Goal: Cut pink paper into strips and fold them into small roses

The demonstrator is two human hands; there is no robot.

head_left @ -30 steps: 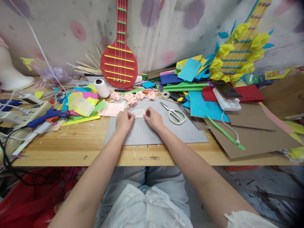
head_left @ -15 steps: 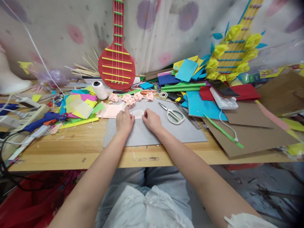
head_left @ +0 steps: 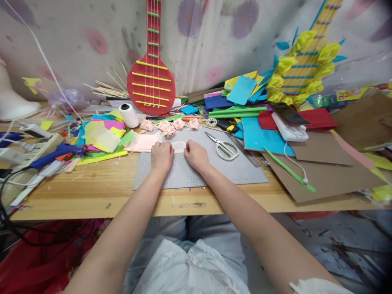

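The left hand (head_left: 162, 157) and right hand (head_left: 196, 156), slightly apart with fingers curled, pinch opposite ends of a pale paper strip (head_left: 179, 146), which lies between them over a grey mat (head_left: 192, 175). Scissors (head_left: 219, 143) lie to the right; beyond sit crumpled pink papers (head_left: 167, 128), a white spool (head_left: 130, 116) and a red stringed instrument (head_left: 150, 90).

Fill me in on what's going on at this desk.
A person has both hands on a pale strip over a gray cutting mat: the left hand at its left end, the right hand at its right. Whether the fingers pinch or press it is too small to tell. Scissors lie to the right, pink sheets to the left, and crumpled pink pieces just beyond.
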